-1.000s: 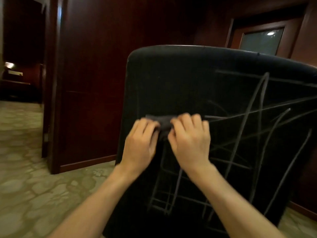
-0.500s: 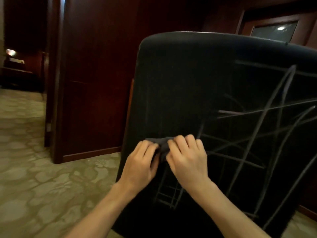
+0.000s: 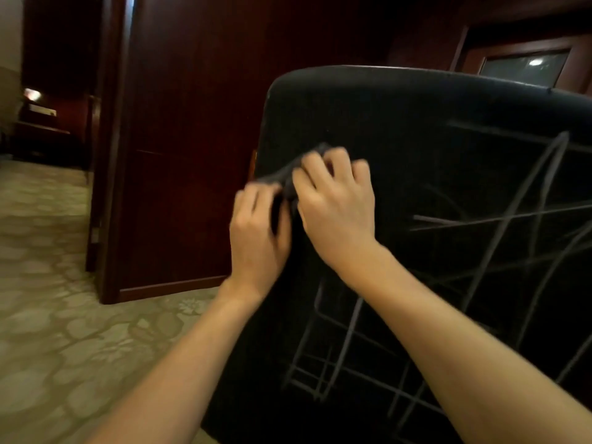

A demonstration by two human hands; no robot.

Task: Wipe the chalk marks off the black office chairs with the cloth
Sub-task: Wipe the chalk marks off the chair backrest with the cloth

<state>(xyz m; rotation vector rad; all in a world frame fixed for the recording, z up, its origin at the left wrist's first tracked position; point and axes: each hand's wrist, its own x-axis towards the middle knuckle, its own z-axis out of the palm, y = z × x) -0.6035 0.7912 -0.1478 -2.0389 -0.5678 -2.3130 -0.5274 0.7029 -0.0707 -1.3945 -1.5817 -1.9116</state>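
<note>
Bunching the soft, limp cloth [image 3: 290,174] against the chair back [image 3: 416,149], left hand [image 3: 256,232] and right hand [image 3: 336,203] both grip it closed; best held wadded, pressing firmly over the chalk marks [image 3: 499,219].

You see a chair back [image 3: 400,129] of matt black upholstery streaked with dusty pale chalk marks [image 3: 499,225], a soft dark cloth [image 3: 288,177], glossy dark wood panelling [image 3: 192,123], and patterned carpet [image 3: 48,315].
</note>
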